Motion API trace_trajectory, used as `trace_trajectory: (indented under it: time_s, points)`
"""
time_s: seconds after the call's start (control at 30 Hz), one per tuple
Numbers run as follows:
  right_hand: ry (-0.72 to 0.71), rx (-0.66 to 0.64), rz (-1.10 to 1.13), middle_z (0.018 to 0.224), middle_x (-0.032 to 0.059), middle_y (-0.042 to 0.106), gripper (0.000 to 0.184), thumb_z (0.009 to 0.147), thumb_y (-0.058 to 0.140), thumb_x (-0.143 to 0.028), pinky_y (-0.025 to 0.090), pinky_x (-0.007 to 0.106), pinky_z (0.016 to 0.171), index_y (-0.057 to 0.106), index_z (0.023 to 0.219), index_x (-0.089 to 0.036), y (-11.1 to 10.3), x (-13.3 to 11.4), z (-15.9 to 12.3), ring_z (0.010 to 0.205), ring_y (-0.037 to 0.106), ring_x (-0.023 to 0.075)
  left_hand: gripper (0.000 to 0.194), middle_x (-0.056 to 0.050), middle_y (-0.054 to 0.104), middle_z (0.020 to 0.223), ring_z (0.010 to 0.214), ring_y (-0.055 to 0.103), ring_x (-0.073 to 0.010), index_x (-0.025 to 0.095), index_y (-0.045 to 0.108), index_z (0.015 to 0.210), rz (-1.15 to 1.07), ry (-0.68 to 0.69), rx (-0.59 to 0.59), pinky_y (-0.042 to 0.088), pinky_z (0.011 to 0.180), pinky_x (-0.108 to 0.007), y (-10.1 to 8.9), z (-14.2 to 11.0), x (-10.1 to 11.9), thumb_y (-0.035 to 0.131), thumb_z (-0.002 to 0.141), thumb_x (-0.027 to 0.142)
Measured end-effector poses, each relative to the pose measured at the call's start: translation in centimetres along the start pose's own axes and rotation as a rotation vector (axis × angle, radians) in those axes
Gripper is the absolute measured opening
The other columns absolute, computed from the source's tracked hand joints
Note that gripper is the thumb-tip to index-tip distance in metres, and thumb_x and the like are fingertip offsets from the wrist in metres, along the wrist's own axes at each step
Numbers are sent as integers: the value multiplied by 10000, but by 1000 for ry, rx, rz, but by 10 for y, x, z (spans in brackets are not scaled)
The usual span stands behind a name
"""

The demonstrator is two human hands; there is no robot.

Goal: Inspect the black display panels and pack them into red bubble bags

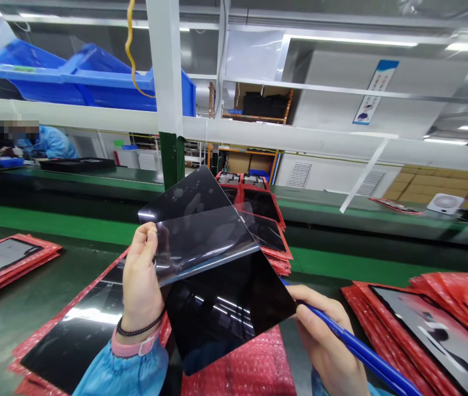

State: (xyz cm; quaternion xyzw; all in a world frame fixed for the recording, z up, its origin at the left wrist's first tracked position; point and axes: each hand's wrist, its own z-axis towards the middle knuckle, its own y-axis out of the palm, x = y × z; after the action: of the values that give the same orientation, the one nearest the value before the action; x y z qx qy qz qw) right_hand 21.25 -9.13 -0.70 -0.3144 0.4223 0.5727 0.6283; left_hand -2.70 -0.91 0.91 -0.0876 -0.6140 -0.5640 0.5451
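Note:
My left hand (143, 269) pinches the edge of a clear protective film (205, 242), which is partly lifted off a dark glossy screen panel (229, 308). The film still lies on the panel's far part, where bubbles show. With my right hand (325, 335) I grip the panel's right corner between thumb and fingers, and a blue pen-like tool (358, 346) lies in the same hand. Below the panel is red bubble wrap (254, 366). A second dark screen panel (81, 324) rests on red wrap beside my left forearm.
Stacks of panels in red bubble wrap stand at the right (432, 330), far left (6, 264) and behind the held panel (267, 231). A white and green post (170, 110) rises ahead. Blue bins (89, 77) sit on a rail above. Another person (48, 143) works at the far left.

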Motion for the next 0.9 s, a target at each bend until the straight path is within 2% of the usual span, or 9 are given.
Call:
trace_trajectory:
  time_s: [0.13,0.3,0.43,0.53,0.6,0.77,0.83,0.9]
  points:
    - [75,4,92,830,24,774,142,789,720,-407,549,244,623,792,836,-293,1,2,1,692,699,189,217,48,606,821,738,552,-100,219,642,835,-14,6,0,454,659,-163,3,-1,3,767,713,348]
    - [155,10,173,809,10,759,168,773,731,-445,532,215,627,786,814,-292,6,-1,-1,682,681,162,230,58,584,793,723,551,-91,217,627,813,-16,-18,-24,447,660,-157,6,-5,6,772,706,361]
    - [120,86,23,805,4,724,219,709,776,-477,501,241,621,775,795,-275,3,0,-2,725,635,183,248,67,582,798,715,539,-83,219,622,819,-13,-43,-24,430,654,-161,6,-6,5,776,698,370]
    - [85,6,-89,707,1,677,272,741,736,-503,480,270,603,756,779,-235,-3,7,0,642,588,177,267,65,575,783,708,533,-93,219,619,825,5,-59,-53,423,651,-182,5,-6,3,779,698,391]
    - [96,-14,-126,705,6,674,299,749,723,-521,491,283,633,752,786,-225,-4,10,0,651,596,184,249,62,571,781,706,527,-93,217,618,811,9,-61,-76,420,652,-182,5,-6,2,776,709,381]
    - [208,106,-136,969,38,730,363,692,756,-577,506,326,857,770,867,-260,4,8,-3,946,653,257,144,24,624,832,812,576,-133,210,651,773,-72,-27,-158,457,746,-205,7,-13,2,712,762,340]
    - [210,76,-103,969,44,735,369,701,746,-579,517,330,844,770,882,-258,9,4,-2,935,659,257,149,5,651,861,893,588,-155,206,669,780,-112,-29,-191,460,823,-223,8,-17,2,654,808,352]
    - [176,-13,-59,870,39,738,352,740,715,-570,533,316,769,770,882,-253,13,0,0,824,666,232,178,-3,669,874,917,590,-160,205,674,782,-126,-40,-220,452,858,-231,9,-19,2,605,845,357]
